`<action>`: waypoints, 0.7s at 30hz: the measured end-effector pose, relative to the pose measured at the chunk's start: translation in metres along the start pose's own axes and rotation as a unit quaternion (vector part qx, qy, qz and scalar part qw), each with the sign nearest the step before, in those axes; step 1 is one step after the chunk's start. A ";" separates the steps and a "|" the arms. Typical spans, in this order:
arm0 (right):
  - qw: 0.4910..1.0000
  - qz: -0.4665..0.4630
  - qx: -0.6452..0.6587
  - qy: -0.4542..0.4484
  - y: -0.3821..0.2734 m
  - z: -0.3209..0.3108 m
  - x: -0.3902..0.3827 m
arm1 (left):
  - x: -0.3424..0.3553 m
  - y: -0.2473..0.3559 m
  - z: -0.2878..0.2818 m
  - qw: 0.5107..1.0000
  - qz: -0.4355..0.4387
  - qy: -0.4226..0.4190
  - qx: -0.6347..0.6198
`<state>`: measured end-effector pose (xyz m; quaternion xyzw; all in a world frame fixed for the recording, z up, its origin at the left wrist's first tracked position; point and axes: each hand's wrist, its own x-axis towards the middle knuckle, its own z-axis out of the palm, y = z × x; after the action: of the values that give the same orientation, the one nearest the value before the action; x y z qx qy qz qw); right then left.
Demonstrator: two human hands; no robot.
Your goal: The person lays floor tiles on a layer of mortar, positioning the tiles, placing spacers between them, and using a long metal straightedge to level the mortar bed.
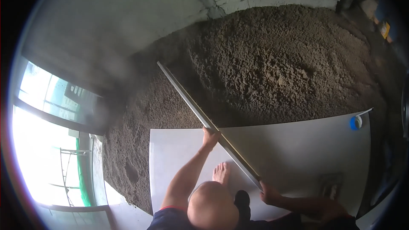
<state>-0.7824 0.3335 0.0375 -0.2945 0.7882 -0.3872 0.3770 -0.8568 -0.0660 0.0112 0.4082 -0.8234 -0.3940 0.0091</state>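
Note:
A long, narrow metal straightedge (187, 98) slants across the middle, its far end over the grey-brown mortar bed (272, 64). My left hand (211, 137) is closed around it near its midpoint, above the far edge of a large pale tile (179, 153). Lower and to the right, my right hand (269, 193) grips the straightedge's near end over the same tile. The mortar is loose and crumbly, rougher at the right. Whether the bar touches the mortar is not clear.
My bare foot (221, 173) rests on the tile. A trowel-like tool (330, 186) lies in shadow near its right side. A blue-and-white ring-shaped item (356, 122) sits at the far right corner. A grey wall (128, 12) borders the mortar; bright windows (42, 145) stand left.

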 end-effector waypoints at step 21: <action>0.963 0.130 -0.011 0.235 -0.041 0.039 -0.011 | 0.002 0.147 0.133 0.936 0.206 -0.283 -0.033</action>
<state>-0.7371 0.3050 0.0599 -0.0944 0.8905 -0.3843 0.2246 -1.0012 0.0699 0.0158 0.1010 -0.8445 -0.5097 -0.1298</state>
